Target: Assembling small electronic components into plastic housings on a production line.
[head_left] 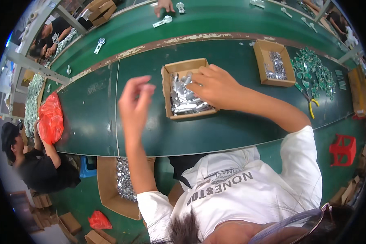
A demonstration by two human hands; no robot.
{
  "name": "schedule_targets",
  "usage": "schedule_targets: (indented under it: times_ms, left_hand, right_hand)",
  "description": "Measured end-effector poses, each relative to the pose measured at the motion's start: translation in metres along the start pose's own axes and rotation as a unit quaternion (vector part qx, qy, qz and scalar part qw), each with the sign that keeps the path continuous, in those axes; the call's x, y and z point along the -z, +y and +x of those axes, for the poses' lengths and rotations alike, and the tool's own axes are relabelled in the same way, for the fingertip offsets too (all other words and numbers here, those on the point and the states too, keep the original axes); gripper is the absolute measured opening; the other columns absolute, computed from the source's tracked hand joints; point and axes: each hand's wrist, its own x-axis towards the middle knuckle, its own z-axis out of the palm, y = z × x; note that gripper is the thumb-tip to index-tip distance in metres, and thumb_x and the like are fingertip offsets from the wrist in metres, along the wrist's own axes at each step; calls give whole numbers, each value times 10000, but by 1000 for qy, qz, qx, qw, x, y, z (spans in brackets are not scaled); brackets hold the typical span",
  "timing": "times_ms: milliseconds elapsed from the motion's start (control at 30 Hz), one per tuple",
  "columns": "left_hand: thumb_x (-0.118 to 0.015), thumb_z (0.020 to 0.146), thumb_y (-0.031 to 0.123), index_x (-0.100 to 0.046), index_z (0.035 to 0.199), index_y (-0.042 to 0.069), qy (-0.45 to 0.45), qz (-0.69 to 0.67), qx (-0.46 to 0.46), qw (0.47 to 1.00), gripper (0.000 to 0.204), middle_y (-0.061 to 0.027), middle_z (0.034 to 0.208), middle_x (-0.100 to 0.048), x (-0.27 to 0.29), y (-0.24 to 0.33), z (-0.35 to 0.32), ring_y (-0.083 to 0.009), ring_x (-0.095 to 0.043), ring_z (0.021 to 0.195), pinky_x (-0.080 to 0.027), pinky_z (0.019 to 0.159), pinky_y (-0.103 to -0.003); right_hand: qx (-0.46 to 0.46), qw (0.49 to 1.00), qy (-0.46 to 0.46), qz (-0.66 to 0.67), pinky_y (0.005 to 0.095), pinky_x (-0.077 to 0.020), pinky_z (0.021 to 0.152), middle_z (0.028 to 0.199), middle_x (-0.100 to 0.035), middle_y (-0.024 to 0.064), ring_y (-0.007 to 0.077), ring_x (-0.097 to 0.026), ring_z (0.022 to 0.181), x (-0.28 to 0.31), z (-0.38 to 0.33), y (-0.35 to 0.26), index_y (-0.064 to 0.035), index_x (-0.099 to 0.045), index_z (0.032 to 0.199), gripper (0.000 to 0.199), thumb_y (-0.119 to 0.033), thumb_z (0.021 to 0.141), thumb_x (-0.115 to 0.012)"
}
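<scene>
A small open cardboard box (166, 87) holding several shiny metal parts (185, 101) sits on the green table (232, 130) in front of me. My right hand (215, 85) reaches into this box, its fingers closed on the parts at the far side. My left hand (136, 101) is raised above the table to the left of the box, blurred, fingers curled toward the thumb. Whether it holds anything is unclear.
A second cardboard box (259, 57) of metal parts stands at the right, beside a heap of green circuit boards (315, 75) and yellow-handled pliers (313, 106). A red bag (51, 120) lies at the left near a seated person (32, 162). Another box of parts (105, 183) is under the table.
</scene>
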Motion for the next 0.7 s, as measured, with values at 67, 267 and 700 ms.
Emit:
schedule_targets:
  times_ms: [67, 267, 700]
  left_hand:
    - [-600, 845, 67, -633, 917, 19, -119, 97, -105, 983, 92, -110, 827, -652, -22, -18, 14, -183, -624, 701, -494, 630, -288]
    - [-625, 768, 30, -642, 882, 31, -196, 269, -200, 922, 115, -105, 801, -618, -54, -48, 24, -307, -582, 786, -442, 715, -396]
    - [-644, 855, 58, -640, 989, -39, -148, -172, 105, 968, 165, -74, 854, -668, -43, -53, 32, -107, -646, 715, -491, 607, -200]
  right_hand:
    - [-26, 998, -52, -6, 344, -374, 723, 787, -611, 30, 207, -539, 786, -21, 4, 10, -89, -656, 756, 61, -116, 716, -618]
    - [-90, 984, -114, 104, 384, -349, 761, 805, -618, 38, 222, -561, 850, -36, -1, 8, -88, -647, 761, 124, -187, 691, -674]
    - [-351, 713, -35, 606, 201, -449, 593, 770, -643, 23, 40, -561, 707, -40, 34, 31, 0, -666, 872, 113, -107, 838, -670]
